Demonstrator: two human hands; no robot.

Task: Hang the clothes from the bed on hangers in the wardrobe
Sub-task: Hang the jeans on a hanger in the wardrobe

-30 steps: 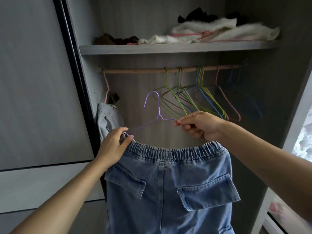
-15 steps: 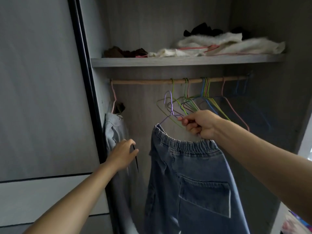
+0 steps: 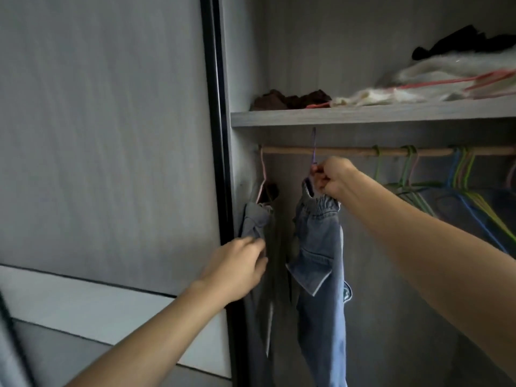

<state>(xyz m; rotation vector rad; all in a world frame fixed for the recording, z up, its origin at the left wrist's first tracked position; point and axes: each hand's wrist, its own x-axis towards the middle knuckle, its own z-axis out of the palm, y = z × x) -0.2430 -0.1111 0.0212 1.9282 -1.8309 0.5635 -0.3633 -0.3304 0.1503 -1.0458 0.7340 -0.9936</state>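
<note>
Loosely spread, the left grip (image 3: 237, 263) rests against the grey garment (image 3: 255, 219), which hangs from a pink hanger (image 3: 263, 171) at the left end of the rail (image 3: 349, 151). Just right of that, the purple hanger (image 3: 313, 146) crosses the rail, its hook tip above it. The right grip (image 3: 332, 180), just under the rail, is clamped on the hanger's neck, and the denim trousers (image 3: 321, 261) drape below. The hook looks not yet seated. Bring it squarely down onto bare rail, hold the grey garment aside, and let go only once the bunched waistband hangs balanced. Empty hangers (image 3: 410, 156) crowd the rail farther right.
</note>
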